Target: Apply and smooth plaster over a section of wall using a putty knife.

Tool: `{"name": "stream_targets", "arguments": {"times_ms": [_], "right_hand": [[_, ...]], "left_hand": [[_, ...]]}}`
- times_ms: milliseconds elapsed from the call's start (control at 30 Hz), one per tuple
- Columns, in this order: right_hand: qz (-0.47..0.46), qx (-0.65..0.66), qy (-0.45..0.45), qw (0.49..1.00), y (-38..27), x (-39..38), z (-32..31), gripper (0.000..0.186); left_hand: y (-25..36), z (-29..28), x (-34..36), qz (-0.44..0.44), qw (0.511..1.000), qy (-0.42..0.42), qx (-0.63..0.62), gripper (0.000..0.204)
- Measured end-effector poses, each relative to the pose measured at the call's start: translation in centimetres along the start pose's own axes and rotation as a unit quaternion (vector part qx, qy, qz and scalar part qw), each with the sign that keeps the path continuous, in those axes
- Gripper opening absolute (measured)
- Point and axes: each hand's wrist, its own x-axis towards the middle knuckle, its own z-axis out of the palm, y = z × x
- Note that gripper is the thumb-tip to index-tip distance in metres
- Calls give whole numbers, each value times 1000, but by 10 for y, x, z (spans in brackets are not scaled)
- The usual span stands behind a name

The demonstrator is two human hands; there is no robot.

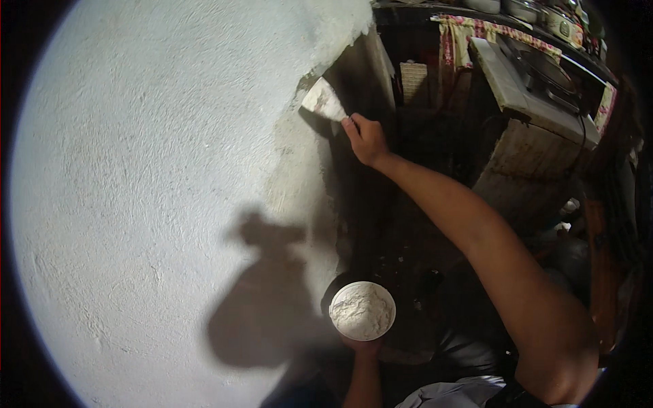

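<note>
My right hand is closed round the handle of a putty knife. Its broad blade is coated in white paste and lies at the ragged right edge of the white plaster, against or very near the wall. Low in the view, my left hand holds up a round white bowl from beneath, its fingers mostly hidden. White putty is heaped in the bowl, its surface rough. A strip of greyer, bare wall runs below the blade.
A tiled counter with a dark gas stove stands at the upper right. Flowered cloth hangs under a shelf carrying pots. My shadow falls on the lower wall. The floor beyond the bowl is dark, with white specks.
</note>
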Motion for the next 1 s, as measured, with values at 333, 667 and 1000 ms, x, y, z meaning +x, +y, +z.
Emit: {"name": "stream_targets", "arguments": {"times_ms": [333,667,1000], "right_hand": [[-32,-201,-51,978,16,5,23,43],[-33,-215,-92,972,-24,13,-5,48],[-17,-284,-137,949,-72,-21,-71,46]], "left_hand": [[0,12,0,15,999,30,24,76],[-15,43,3,17,995,-73,-69,75],[-21,29,9,39,998,-38,-18,71]]}}
